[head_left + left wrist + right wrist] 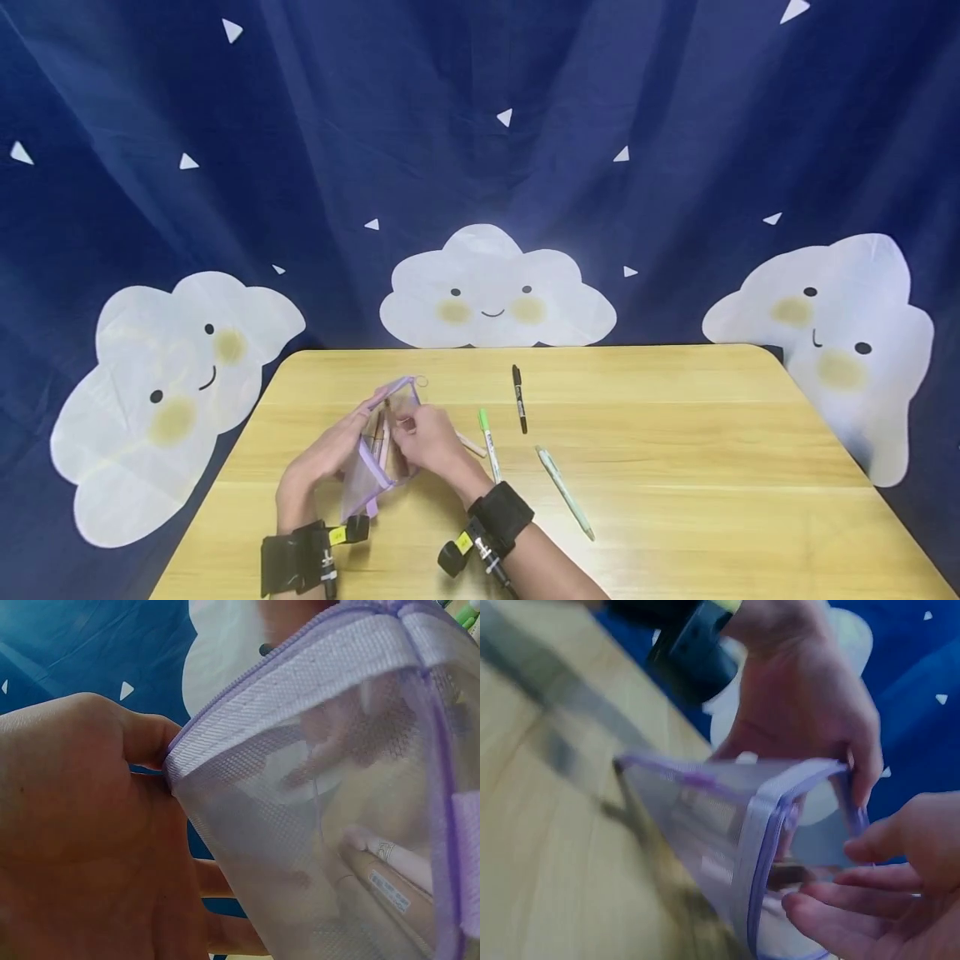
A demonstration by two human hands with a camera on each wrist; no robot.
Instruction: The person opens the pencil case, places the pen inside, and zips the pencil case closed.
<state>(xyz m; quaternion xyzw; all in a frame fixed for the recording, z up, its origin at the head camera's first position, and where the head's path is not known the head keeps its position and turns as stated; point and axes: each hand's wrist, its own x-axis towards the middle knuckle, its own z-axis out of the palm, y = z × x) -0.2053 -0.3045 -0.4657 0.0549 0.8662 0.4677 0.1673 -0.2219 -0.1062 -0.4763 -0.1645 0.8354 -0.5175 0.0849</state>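
Note:
A translucent mesh pencil pouch (365, 481) with lilac zip edging is held tilted above the table, its mouth unzipped. My left hand (330, 450) pinches the rim between thumb and fingers. In the left wrist view, several pens, among them a pale pen (401, 861), show through the mesh. At the pouch's mouth is my right hand (429, 437); its loosely bent fingers (825, 919) reach the opening, with no object visible between thumb and fingertips. A brown-ended pen (784, 874) lies just inside, close to those fingertips.
On the wooden table (675, 467), right of the pouch, lie a black marker (519, 400), a green-capped highlighter (489, 446) and a pale green pen (564, 492). Another pale pen (471, 444) is partly hidden by the right hand. A dark blue curtain (480, 167) with clouds hangs behind.

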